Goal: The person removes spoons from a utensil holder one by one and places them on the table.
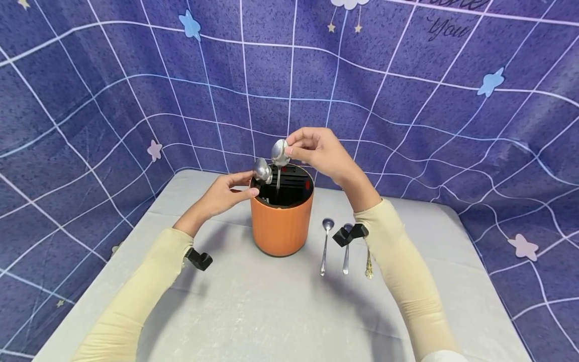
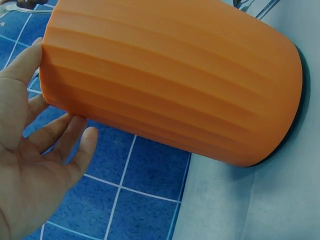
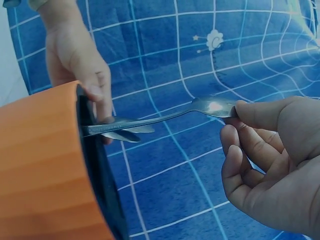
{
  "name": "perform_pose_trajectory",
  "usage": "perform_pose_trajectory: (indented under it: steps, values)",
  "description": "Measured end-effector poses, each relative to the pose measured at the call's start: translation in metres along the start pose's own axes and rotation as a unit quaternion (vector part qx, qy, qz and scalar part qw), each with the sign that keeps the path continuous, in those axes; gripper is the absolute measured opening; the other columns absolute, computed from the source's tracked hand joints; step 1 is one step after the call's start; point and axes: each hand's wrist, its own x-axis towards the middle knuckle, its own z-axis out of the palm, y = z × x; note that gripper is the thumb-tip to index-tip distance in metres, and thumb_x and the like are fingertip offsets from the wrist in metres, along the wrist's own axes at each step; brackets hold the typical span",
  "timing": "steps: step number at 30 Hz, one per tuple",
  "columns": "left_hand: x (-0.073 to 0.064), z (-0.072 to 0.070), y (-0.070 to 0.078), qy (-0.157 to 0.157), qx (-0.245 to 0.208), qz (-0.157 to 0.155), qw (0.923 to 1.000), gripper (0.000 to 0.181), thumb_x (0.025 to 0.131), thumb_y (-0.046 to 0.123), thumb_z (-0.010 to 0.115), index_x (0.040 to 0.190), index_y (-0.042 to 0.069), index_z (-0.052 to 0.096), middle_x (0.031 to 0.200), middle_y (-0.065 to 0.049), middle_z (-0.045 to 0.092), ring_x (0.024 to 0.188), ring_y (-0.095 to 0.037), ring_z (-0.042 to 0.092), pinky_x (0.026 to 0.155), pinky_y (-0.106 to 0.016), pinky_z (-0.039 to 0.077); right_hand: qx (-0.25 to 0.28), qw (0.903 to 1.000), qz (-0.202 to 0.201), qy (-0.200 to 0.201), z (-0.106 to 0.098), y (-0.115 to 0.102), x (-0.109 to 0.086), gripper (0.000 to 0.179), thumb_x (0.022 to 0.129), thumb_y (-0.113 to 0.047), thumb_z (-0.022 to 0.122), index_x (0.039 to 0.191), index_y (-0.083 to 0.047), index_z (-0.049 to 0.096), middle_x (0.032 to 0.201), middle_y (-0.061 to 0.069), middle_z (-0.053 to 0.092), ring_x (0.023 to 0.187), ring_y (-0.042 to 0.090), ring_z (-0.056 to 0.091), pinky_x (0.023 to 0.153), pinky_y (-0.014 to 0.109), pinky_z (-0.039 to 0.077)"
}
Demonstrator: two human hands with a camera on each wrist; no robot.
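Note:
An orange utensil holder with a black slotted insert stands upright on the table. My right hand pinches a metal spoon by its bowl between thumb and fingertips, its handle pointing down into the holder; the right wrist view shows the handle end at the opening. My left hand grips the holder's left rim with thumb and index finger, the other fingers loosely bent by its side. Metal spoons stand in the holder beside that hand, bowls up and overlapping.
To the right of the holder lie a small spoon, a second spoon partly behind the black wrist mount, and a gold-handled piece partly under the right sleeve. A blue patterned curtain hangs behind the grey-white table.

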Motion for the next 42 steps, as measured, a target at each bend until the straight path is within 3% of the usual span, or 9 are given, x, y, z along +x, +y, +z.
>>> perform_pose_trajectory:
  steps: [4,10,18,27,34,42]
  values:
    - [0.001,0.000,-0.001,0.002,0.005,0.001,1.0000,0.060,0.097,0.022,0.073,0.149,0.003,0.052,0.148,-0.015,0.056,0.133,-0.031,0.054,0.110,-0.054,0.047,-0.001,0.9999,-0.011,0.010,-0.005,-0.008,0.002,0.011,0.097,-0.008,0.070,0.105,-0.002,0.071,0.087,0.010,0.072,0.089,0.021,0.066,0.088,0.033,0.055]
    - [0.001,0.000,-0.002,0.004,0.006,0.001,1.0000,0.060,0.096,0.024,0.074,0.149,0.004,0.052,0.148,-0.015,0.055,0.132,-0.032,0.055,0.109,-0.052,0.048,0.003,0.9993,-0.028,0.025,-0.013,-0.018,0.003,0.009,0.095,-0.007,0.072,0.103,-0.001,0.072,0.083,0.007,0.072,0.080,0.016,0.060,0.074,0.032,0.049]
    - [0.000,0.001,0.001,0.003,0.006,-0.024,0.9997,0.062,0.096,0.030,0.074,0.150,0.010,0.053,0.150,-0.013,0.054,0.130,-0.035,0.058,0.102,-0.053,0.053,0.015,0.9985,-0.032,0.042,-0.026,-0.024,-0.002,0.009,0.094,-0.006,0.072,0.102,-0.003,0.072,0.082,0.002,0.074,0.080,0.016,0.063,0.070,0.030,0.049]
    - [0.000,0.001,0.002,-0.001,-0.002,-0.007,1.0000,0.060,0.097,0.021,0.073,0.149,0.002,0.052,0.148,-0.016,0.055,0.133,-0.032,0.054,0.111,-0.052,0.046,0.048,0.9963,-0.040,0.059,-0.048,-0.026,-0.013,0.005,0.095,-0.003,0.070,0.098,-0.003,0.073,0.082,0.000,0.076,0.078,0.015,0.068,0.069,0.028,0.049]
    - [0.000,0.000,0.003,0.003,0.001,-0.013,0.9999,0.059,0.096,0.022,0.074,0.148,0.003,0.053,0.147,-0.015,0.056,0.133,-0.033,0.054,0.110,-0.051,0.047,0.090,0.9923,-0.037,0.077,-0.063,-0.017,-0.023,0.007,0.093,0.003,0.069,0.095,-0.002,0.074,0.079,0.002,0.074,0.073,0.011,0.067,0.063,0.024,0.049]
    - [-0.001,0.001,0.003,0.005,0.007,-0.014,0.9999,0.061,0.096,0.023,0.073,0.149,0.003,0.051,0.147,-0.016,0.057,0.132,-0.032,0.055,0.110,-0.050,0.047,0.081,0.9915,-0.012,0.101,-0.078,-0.001,-0.037,0.009,0.093,0.004,0.068,0.096,-0.002,0.074,0.080,0.001,0.075,0.074,0.012,0.068,0.063,0.023,0.049]
